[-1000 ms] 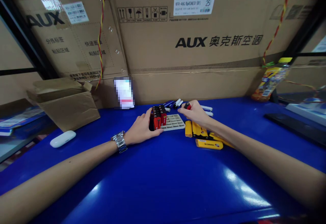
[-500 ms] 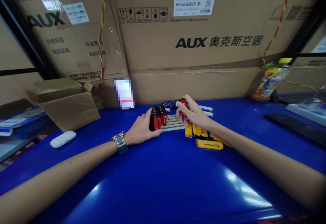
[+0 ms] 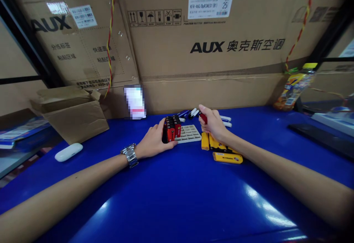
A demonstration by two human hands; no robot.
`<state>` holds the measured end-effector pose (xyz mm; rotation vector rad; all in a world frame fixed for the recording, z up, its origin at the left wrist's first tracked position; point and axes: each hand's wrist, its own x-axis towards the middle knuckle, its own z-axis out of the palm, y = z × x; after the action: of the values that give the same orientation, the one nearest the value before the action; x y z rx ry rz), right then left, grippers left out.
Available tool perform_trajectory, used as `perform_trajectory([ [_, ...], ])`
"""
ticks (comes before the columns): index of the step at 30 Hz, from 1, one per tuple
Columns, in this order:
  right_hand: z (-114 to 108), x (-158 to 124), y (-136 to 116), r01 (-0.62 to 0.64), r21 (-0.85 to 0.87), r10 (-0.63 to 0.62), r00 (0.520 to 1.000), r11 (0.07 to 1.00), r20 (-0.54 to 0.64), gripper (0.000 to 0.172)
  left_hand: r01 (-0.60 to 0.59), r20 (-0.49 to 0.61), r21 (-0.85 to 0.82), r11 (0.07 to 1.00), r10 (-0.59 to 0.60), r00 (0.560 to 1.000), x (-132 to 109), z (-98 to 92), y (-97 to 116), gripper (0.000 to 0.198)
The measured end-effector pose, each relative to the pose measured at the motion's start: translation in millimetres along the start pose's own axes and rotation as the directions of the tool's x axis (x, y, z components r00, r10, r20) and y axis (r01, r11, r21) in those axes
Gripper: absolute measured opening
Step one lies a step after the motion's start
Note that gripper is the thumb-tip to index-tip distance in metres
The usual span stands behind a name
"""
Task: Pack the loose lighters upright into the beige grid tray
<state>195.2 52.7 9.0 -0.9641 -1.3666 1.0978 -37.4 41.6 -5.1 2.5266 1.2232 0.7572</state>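
My left hand (image 3: 156,138) curves round a block of red lighters (image 3: 171,133) with black tops, standing upright at the left end of a pale grid tray (image 3: 190,138). The thumb lies along the near side and the fingers are behind. Right of the tray, my right hand (image 3: 212,124) is closed on a single red lighter (image 3: 203,117), mostly hidden by the fingers. Below that hand, several yellow lighters (image 3: 205,141) lie on the table, and one yellow lighter (image 3: 227,158) lies apart, nearer me. The tray's middle and right cells hold nothing.
Behind the tray lie blue and white pen-like pieces (image 3: 194,113). A phone (image 3: 135,102) leans against the large cardboard box (image 3: 166,58). An open small carton (image 3: 74,117) and a white earbud case (image 3: 68,152) are left; a bottle (image 3: 294,88) and black slab (image 3: 320,138) are right.
My right hand has moved slightly right, away from above the tray, and turned so the red lighter is more hidden. My left hand stays in place.
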Motion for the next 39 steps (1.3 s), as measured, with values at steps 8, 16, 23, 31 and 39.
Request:
perform_trajectory([
  [8, 9, -2, -9, -0.170, 0.074, 0.170, 0.985, 0.983, 0.000, 0.045, 0.004, -0.004, 0.001, 1.000, -0.004, 1.000, 0, 0.2, 1, 0.085],
  [16, 4, 0, -1, -0.094, 0.009, 0.094, 0.995, 0.996, 0.018, 0.047, -0.010, -0.004, -0.004, 1.000, 0.010, 1.000, 0, 0.9, -1, 0.085],
  [23, 7, 0, -2, -0.063, 0.017, 0.063, 0.998, 0.998, 0.024, 0.044, 0.016, 0.019, 0.003, 1.000, -0.016, 1.000, 0, -0.8, 2, 0.084],
  [31, 6, 1, 2, -0.069, -0.003, 0.069, 0.998, 0.998, 0.009, 0.046, 0.001, 0.006, 0.000, 1.000, -0.001, 1.000, 0, -0.3, 1, 0.082],
  [39, 6, 0, 6, -0.091, -0.128, 0.101, 0.992, 0.988, 0.070, 0.049, -0.019, -0.003, -0.015, 1.000, 0.019, 1.000, 0, 0.6, 0, 0.081],
])
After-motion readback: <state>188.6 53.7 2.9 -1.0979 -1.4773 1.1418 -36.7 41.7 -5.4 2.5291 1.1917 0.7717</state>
